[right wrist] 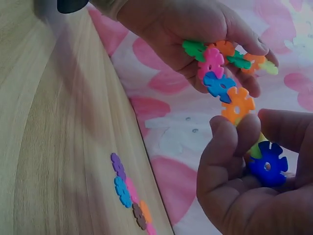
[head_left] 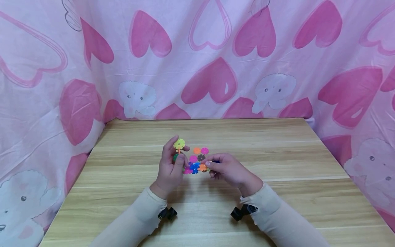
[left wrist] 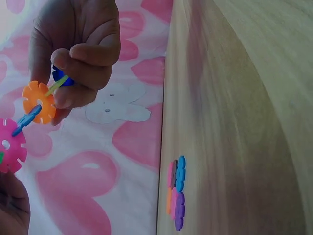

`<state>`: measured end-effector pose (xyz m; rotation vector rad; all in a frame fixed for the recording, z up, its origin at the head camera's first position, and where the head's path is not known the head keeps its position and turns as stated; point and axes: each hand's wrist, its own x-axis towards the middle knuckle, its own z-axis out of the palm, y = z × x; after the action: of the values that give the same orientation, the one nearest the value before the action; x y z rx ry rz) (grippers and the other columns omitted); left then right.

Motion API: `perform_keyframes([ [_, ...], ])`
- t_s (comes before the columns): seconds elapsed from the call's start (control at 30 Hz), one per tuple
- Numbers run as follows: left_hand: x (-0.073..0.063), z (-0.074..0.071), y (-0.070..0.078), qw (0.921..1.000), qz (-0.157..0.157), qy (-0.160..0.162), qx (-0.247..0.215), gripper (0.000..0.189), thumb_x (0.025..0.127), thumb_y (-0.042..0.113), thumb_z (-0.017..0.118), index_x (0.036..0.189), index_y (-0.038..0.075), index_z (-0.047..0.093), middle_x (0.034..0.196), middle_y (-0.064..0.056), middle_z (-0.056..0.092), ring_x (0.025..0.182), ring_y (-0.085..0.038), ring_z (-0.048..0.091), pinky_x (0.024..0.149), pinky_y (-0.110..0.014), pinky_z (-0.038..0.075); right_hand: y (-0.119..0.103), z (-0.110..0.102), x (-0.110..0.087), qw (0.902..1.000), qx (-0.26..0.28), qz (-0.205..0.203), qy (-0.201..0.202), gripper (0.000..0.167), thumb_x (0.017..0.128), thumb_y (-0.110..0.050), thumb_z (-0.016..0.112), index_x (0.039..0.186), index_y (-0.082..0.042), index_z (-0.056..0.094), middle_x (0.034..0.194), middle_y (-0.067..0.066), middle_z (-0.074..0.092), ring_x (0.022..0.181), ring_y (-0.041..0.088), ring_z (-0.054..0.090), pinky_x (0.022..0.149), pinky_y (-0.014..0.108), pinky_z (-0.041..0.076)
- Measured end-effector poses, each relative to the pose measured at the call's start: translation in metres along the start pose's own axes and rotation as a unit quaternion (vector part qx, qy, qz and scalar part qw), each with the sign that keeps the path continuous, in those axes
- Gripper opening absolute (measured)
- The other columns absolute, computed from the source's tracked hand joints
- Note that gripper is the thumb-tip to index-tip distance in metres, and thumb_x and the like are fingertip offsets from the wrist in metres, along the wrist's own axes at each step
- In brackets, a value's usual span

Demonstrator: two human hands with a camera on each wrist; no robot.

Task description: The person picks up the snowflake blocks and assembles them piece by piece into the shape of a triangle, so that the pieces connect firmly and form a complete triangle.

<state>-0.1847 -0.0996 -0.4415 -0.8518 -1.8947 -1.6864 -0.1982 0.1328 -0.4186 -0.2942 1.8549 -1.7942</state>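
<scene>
Both hands hold one chain of flower-shaped plastic discs, slotted edge to edge, above the table. My left hand [head_left: 169, 168] grips its left part, where a yellow disc [head_left: 179, 144] stands up near the fingertips. Green and orange discs lie along that palm in the right wrist view. Between the hands run a pink disc [right wrist: 211, 63], a blue disc [right wrist: 220, 86] and an orange disc [right wrist: 238, 104]. At the chain's other end my right hand [head_left: 229, 169] pinches it with thumb and fingers. A dark blue disc [right wrist: 268, 166] shows there, joined by a yellow-green one partly hidden by fingers.
Several loose discs lie grouped on the wooden table [head_left: 277, 151] beyond the hands, among them a purple disc [right wrist: 117, 165], a light blue disc [right wrist: 122, 192] and a brown disc [right wrist: 139, 216]. A pink heart-patterned cloth [head_left: 210, 79] hangs behind the table and along its sides.
</scene>
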Motion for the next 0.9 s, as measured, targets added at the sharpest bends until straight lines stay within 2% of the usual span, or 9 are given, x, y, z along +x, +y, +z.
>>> perform_keyframes([
  [0.17,0.001,0.0,0.004,0.9985,-0.053,0.007,0.016,0.058,0.106,-0.009,0.043,0.158,0.01,0.028,0.114,-0.02,0.062,0.066,-0.017,0.052,0.063,-0.024,0.054,0.001,-0.003,0.001,0.9994,-0.027,0.004,-0.02,0.03,0.104,-0.016,0.065,0.127,0.003,0.07,0.091,0.006,0.064,0.075,0.017,0.065,0.074,0.031,0.059],
  [0.33,0.002,-0.001,0.006,0.9939,-0.109,-0.008,0.01,0.055,0.109,-0.002,0.043,0.16,0.017,0.03,0.112,-0.016,0.063,0.064,-0.019,0.052,0.06,-0.025,0.054,0.003,-0.01,0.005,0.9946,-0.099,0.018,-0.023,0.036,0.105,-0.027,0.065,0.131,-0.001,0.069,0.113,0.014,0.068,0.09,0.028,0.069,0.083,0.043,0.062],
  [0.43,0.003,-0.002,0.005,0.991,-0.132,-0.022,0.006,0.053,0.111,0.002,0.043,0.159,0.019,0.032,0.111,-0.019,0.064,0.061,-0.018,0.051,0.058,-0.026,0.053,0.006,-0.016,0.008,0.9892,-0.146,0.009,-0.013,0.04,0.106,-0.03,0.064,0.133,-0.002,0.067,0.12,0.016,0.068,0.098,0.029,0.068,0.085,0.043,0.061],
  [0.67,0.003,-0.003,0.005,0.987,-0.157,-0.036,0.003,0.053,0.111,0.003,0.042,0.159,0.024,0.034,0.11,-0.016,0.065,0.06,-0.02,0.052,0.057,-0.028,0.054,0.013,-0.025,0.014,0.9857,-0.166,-0.01,0.026,0.037,0.107,-0.025,0.062,0.132,0.002,0.066,0.104,0.014,0.068,0.089,0.029,0.065,0.079,0.042,0.06],
  [0.77,0.004,-0.003,0.005,0.9868,-0.158,-0.036,-0.003,0.052,0.111,0.004,0.042,0.159,0.023,0.035,0.11,-0.017,0.064,0.06,-0.021,0.052,0.057,-0.028,0.053,0.014,-0.028,0.017,0.9792,-0.194,-0.009,0.058,0.032,0.105,-0.023,0.065,0.129,-0.002,0.07,0.097,0.011,0.065,0.084,0.025,0.062,0.073,0.039,0.058],
  [0.9,0.004,-0.003,0.005,0.986,-0.163,-0.033,-0.012,0.052,0.111,0.004,0.042,0.159,0.022,0.034,0.109,-0.017,0.064,0.06,-0.021,0.052,0.056,-0.027,0.053,0.012,-0.031,0.026,0.9656,-0.241,0.003,0.098,0.027,0.102,-0.023,0.069,0.125,-0.009,0.073,0.093,0.009,0.063,0.081,0.023,0.06,0.069,0.035,0.053],
])
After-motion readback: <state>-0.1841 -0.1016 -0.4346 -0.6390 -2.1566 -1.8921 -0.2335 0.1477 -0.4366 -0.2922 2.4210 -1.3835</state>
